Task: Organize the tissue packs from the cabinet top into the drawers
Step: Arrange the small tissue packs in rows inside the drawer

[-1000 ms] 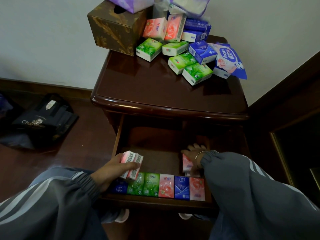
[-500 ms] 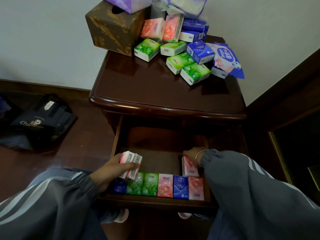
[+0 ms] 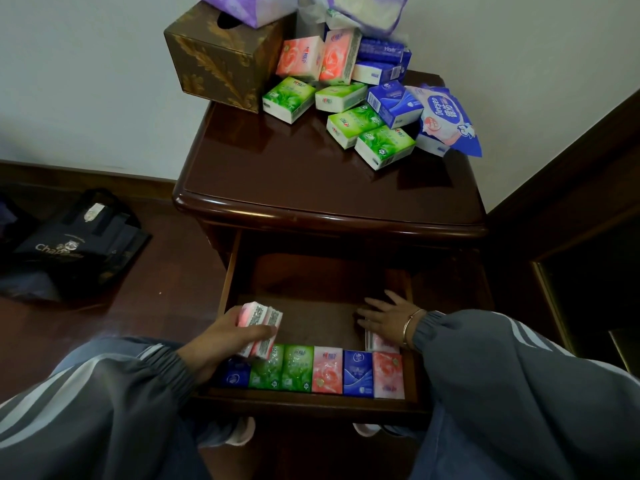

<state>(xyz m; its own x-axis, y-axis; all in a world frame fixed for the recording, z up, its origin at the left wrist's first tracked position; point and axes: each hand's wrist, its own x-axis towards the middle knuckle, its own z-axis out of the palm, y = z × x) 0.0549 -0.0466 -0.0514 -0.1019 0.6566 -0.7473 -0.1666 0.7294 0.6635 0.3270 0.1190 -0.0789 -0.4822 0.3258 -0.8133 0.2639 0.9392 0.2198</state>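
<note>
**Right hand flattens over the pack**

The right hand (image 3: 386, 315), half a second ago curled at the far edge of a pink plastic-wrapped tissue pack (image 3: 379, 342) in the open dark wooden drawer (image 3: 230, 271), now lies with fingers straight and spread. The pack's pink face showed then; palm and wrist now cover most of it.

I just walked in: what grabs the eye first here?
The bright heap of green, pink and blue tissue packs at the back of the dark cabinet top catches the eye first. Below, the open drawer holds a neat row of packs along its front. The left hand grips pink packs above that row; the right hand lies flat on another pink pack.
</note>
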